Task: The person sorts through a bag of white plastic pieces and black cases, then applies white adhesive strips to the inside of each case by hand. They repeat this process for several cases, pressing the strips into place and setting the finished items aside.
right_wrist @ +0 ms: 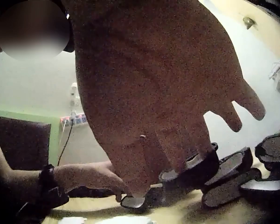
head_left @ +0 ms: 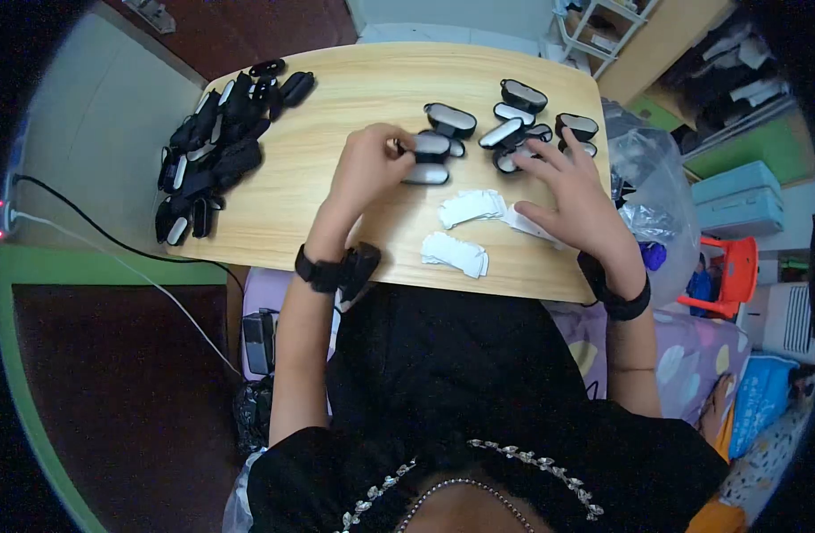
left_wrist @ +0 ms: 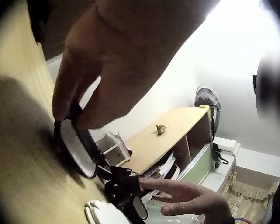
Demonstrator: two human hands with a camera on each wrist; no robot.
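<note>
My left hand [head_left: 372, 162] pinches a small oblong black case with a pale face [head_left: 430, 146]. The left wrist view shows thumb and fingers at the top of that case [left_wrist: 77, 148], which stands on edge close over the table. Around it lie a similar case [head_left: 450, 118] behind and another [head_left: 428, 173] in front. My right hand [head_left: 578, 200] is spread, palm down, over a loose group of these cases [head_left: 503, 133]. In the right wrist view its fingers reach down to the near side of one case [right_wrist: 198, 168], hiding part of it.
A large heap of black cases [head_left: 214, 147] covers the table's left end. White paper-like stacks [head_left: 471, 207] lie near the front edge. More cases [head_left: 576, 126] stand at the right edge, beside a clear plastic bag [head_left: 647, 169]. Cables [head_left: 114, 244] run down at left.
</note>
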